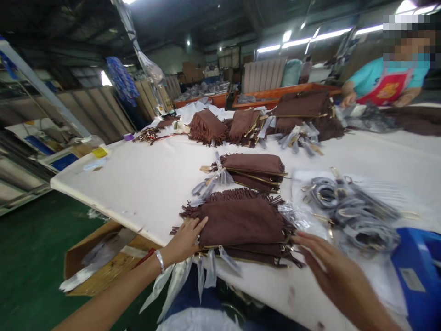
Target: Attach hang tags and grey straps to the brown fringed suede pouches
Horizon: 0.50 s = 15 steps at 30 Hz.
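Note:
A stack of brown fringed suede bags [241, 223] lies at the near edge of the white table [144, 179]. My left hand [184, 241] rests flat against the stack's left end, fingers stretched out, a bracelet on the wrist. My right hand [330, 271] lies open just right of the stack, its fingertips close to the stack's right corner. Clear plastic tags [206, 271] hang from the stack over the table edge. A second, smaller pile of brown bags [255, 170] sits just behind.
Plastic-wrapped straps with metal clasps [354, 211] lie to the right, beside a blue object [418, 271]. More brown bag piles [258, 124] fill the far table. A person in a teal shirt and red apron [386, 85] works at the far right. An open cardboard box [103, 257] sits on the green floor.

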Available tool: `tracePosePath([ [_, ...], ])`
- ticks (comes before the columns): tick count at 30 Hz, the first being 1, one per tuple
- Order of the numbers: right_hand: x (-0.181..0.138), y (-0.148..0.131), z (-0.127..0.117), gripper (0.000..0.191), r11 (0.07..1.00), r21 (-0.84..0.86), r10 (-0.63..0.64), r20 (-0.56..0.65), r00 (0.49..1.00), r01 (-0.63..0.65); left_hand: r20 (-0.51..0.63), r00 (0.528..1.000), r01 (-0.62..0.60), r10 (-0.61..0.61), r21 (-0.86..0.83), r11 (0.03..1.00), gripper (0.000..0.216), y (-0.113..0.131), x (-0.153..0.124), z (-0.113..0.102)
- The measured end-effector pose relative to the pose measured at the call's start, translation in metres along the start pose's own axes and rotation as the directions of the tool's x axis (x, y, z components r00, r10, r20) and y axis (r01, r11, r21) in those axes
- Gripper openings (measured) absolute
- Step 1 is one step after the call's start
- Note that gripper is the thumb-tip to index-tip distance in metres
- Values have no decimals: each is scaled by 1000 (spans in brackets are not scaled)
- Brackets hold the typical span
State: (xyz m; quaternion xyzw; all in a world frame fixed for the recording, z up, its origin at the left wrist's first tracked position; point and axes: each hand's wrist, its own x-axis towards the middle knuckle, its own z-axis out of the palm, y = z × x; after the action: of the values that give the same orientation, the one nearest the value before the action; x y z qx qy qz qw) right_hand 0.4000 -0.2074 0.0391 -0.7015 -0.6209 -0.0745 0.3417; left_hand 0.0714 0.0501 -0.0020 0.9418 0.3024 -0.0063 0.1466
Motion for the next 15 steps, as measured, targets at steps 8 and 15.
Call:
tracePosePath([
  [8, 60, -103, 157, 39, 993, -28, -99, 328, 939, 114, -17, 987, -163, 162, -68, 984, 92, -46, 44, -20],
  [15, 57, -90, 177, 46, 995, -60, -55, 369, 928, 83, -375, 926, -73, -29, -254, 965, 75, -63, -17, -12],
])
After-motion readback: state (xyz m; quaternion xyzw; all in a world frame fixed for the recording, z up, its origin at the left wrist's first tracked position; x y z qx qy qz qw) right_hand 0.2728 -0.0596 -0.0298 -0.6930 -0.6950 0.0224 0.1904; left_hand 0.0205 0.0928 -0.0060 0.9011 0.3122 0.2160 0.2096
